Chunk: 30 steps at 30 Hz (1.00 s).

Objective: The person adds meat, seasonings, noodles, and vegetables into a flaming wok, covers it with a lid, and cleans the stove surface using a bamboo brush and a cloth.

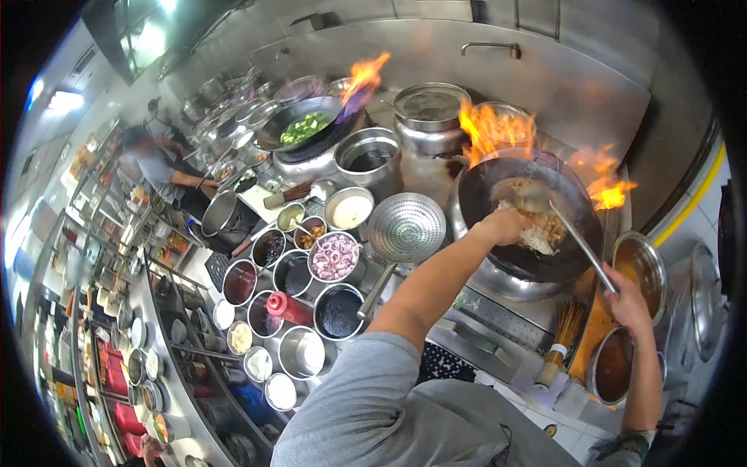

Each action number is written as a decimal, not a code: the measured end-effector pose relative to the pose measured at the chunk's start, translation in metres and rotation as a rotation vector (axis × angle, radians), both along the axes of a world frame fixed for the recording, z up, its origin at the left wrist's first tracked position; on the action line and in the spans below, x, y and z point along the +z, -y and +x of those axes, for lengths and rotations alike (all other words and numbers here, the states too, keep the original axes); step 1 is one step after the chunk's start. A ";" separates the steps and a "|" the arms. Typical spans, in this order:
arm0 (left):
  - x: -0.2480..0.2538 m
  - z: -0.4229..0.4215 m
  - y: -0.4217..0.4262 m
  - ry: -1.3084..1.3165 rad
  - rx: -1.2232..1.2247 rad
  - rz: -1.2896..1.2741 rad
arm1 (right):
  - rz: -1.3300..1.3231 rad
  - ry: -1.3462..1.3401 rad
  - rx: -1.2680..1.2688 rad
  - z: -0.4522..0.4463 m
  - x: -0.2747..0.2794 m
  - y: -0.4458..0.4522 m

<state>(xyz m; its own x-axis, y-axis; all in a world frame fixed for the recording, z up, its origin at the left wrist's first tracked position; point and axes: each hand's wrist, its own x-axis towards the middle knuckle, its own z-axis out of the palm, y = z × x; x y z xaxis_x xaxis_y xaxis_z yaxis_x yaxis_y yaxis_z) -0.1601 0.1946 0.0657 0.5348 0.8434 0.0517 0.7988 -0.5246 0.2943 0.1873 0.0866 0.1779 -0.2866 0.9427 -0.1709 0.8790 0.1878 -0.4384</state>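
My left hand (507, 226) is over the near left part of a large dark wok (576, 257), at the edge of pale, noodle-like food (541, 233); its fingers are mostly hidden. Closed round the handle of a long metal ladle (580, 240) is my right hand (627, 300), to the right of the wok. The ladle's bowl rests in the brownish food near the wok's centre. Flames (498, 132) rise behind the wok's far rim, with more at its right.
A perforated strainer (406, 228) lies left of my left arm, beside pots of sauces and sliced onions (334, 257). Another wok holds greens (305, 128) near a flame. Sauce pots (615, 364) stand at the right. A person (159, 171) stands at the far left.
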 end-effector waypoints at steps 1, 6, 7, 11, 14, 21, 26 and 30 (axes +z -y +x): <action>-0.008 -0.001 -0.003 0.033 0.002 0.009 | -0.054 0.017 -0.039 -0.004 -0.001 0.006; -0.032 -0.005 -0.015 0.164 -0.084 0.070 | -0.035 -0.019 -0.049 -0.006 0.006 0.003; -0.021 -0.009 -0.009 0.119 -0.099 0.082 | -0.037 -0.024 -0.087 -0.009 0.010 0.005; -0.027 -0.008 -0.013 0.078 -0.159 0.099 | 0.075 -0.047 -0.243 -0.024 -0.034 -0.016; -0.013 -0.003 -0.013 -0.001 -0.169 0.069 | -0.277 -0.154 -0.358 -0.063 0.002 0.003; -0.010 0.008 -0.020 0.000 -0.135 0.056 | 0.066 0.025 -0.093 -0.012 -0.025 0.038; -0.007 0.013 -0.009 -0.118 -0.139 0.067 | -0.039 0.070 -0.064 -0.012 0.003 0.068; -0.037 0.026 -0.008 -0.003 -0.186 0.070 | -0.017 0.063 -0.048 0.003 0.003 0.054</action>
<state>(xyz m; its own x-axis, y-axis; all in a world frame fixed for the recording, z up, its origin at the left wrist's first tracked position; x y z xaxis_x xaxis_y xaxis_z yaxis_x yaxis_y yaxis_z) -0.1343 0.2021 0.0287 0.6810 0.7247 0.1048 0.6874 -0.6820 0.2498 0.1901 0.0325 0.1804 -0.2296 0.9518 -0.2033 0.9129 0.1382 -0.3842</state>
